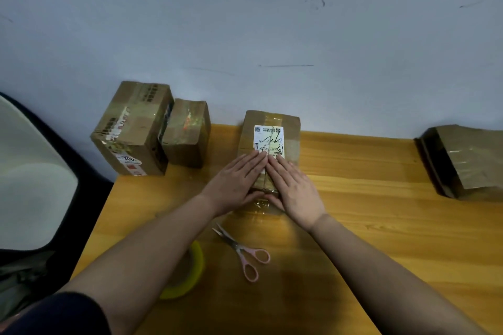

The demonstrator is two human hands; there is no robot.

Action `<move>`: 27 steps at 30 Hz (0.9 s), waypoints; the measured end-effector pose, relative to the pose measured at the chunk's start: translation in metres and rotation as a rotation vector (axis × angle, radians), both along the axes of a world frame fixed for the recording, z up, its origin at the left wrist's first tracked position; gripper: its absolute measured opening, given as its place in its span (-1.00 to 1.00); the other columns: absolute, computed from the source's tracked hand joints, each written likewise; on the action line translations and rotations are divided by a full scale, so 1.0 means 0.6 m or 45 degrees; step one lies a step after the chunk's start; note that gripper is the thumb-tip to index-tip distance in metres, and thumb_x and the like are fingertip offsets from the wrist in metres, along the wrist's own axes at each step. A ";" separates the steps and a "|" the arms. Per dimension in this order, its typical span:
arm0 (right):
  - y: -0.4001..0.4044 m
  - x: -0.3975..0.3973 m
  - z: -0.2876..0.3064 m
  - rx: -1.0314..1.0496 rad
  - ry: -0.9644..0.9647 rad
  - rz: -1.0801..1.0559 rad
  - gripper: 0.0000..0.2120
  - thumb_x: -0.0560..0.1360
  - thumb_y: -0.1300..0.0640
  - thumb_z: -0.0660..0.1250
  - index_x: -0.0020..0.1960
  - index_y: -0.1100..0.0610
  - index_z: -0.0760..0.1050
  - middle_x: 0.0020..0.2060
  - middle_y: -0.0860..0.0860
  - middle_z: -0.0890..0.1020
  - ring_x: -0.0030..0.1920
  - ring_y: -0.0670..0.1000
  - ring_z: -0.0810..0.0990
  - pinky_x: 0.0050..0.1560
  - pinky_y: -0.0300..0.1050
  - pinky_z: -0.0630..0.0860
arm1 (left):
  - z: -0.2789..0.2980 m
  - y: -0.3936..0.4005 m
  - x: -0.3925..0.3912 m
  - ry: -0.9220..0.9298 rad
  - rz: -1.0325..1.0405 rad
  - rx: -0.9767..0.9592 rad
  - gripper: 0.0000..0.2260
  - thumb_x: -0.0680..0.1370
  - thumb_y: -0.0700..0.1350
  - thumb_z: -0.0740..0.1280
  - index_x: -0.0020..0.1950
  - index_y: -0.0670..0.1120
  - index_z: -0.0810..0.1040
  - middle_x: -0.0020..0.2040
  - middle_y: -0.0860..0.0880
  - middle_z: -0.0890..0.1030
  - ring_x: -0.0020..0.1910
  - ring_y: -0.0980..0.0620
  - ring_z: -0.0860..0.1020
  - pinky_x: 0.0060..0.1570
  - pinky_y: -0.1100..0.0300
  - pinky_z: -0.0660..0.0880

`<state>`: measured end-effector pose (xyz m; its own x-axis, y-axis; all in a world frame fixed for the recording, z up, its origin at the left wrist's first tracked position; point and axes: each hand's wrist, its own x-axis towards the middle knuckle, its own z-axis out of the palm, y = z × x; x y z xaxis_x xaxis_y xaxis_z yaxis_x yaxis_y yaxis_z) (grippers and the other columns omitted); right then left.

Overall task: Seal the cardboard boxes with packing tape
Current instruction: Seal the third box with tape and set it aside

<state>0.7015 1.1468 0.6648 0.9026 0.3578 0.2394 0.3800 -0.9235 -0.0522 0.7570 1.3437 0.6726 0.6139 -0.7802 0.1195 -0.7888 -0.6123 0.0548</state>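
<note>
A small cardboard box [283,128] with a white shipping label stands in the middle of the wooden table, clear tape shining along its top and down its near face. My left hand [236,179] and my right hand [294,187] lie flat side by side on the box's near top, fingers straight, fingertips meeting over the label's lower edge. The thumbs reach down over the near face. A roll of packing tape [190,272] with a yellow-green core lies near my left forearm, partly hidden by it. Pink-handled scissors [242,253] lie between my arms.
Two taped cardboard boxes, a large one [130,130] and a smaller one [187,133], stand at the table's far left corner. Another taped box [468,163] lies at the right edge. A grey wall runs behind the wooden table [381,212]. A dark-rimmed object [32,179] sits at left.
</note>
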 end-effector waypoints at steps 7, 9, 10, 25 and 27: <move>0.005 -0.001 -0.004 0.019 -0.065 -0.005 -0.21 0.37 -0.15 0.47 0.44 0.23 0.35 0.43 0.13 0.39 0.45 0.12 0.34 0.43 0.08 0.30 | 0.002 0.000 0.000 0.011 0.010 0.009 -0.34 0.57 0.21 0.06 0.52 -0.22 0.20 0.51 -0.17 0.26 0.51 -0.08 0.20 0.46 0.01 0.08; 0.008 -0.002 -0.001 0.012 -0.081 -0.016 -0.16 0.29 -0.12 0.56 0.43 0.22 0.37 0.41 0.12 0.42 0.42 0.14 0.38 0.41 0.08 0.28 | 0.001 0.001 0.001 0.004 0.008 0.045 -0.32 0.57 0.22 0.04 0.53 -0.22 0.18 0.52 -0.17 0.24 0.52 -0.08 0.18 0.46 0.02 0.07; 0.009 -0.003 -0.001 0.020 -0.093 -0.025 -0.17 0.28 -0.11 0.57 0.42 0.21 0.38 0.40 0.11 0.43 0.42 0.14 0.39 0.41 0.08 0.28 | 0.000 0.002 0.001 0.002 0.010 0.058 -0.31 0.57 0.23 0.05 0.53 -0.22 0.17 0.52 -0.17 0.23 0.52 -0.08 0.17 0.46 0.03 0.08; 0.050 -0.012 -0.002 -0.232 0.028 -0.254 -0.03 0.24 -0.11 0.59 0.48 0.26 0.26 0.44 0.18 0.37 0.45 0.19 0.33 0.40 0.11 0.29 | 0.019 -0.022 -0.024 -0.016 0.254 0.294 -0.21 0.60 0.01 0.25 0.54 -0.21 -0.27 0.55 -0.19 -0.26 0.53 -0.10 -0.29 0.48 0.08 -0.30; 0.060 -0.011 0.002 -0.257 0.044 -0.288 -0.09 0.33 -0.09 0.53 0.50 0.25 0.21 0.46 0.18 0.33 0.47 0.19 0.29 0.42 0.12 0.26 | 0.024 -0.027 -0.028 -0.005 0.286 0.304 -0.29 0.63 -0.10 0.18 0.54 -0.21 -0.28 0.56 -0.18 -0.26 0.53 -0.10 -0.28 0.51 0.05 -0.25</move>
<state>0.6948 1.1829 0.6661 0.9712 0.1838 0.1515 0.1645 -0.9776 0.1315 0.7402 1.3278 0.6870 0.7737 -0.6317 -0.0479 -0.6325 -0.7661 -0.1138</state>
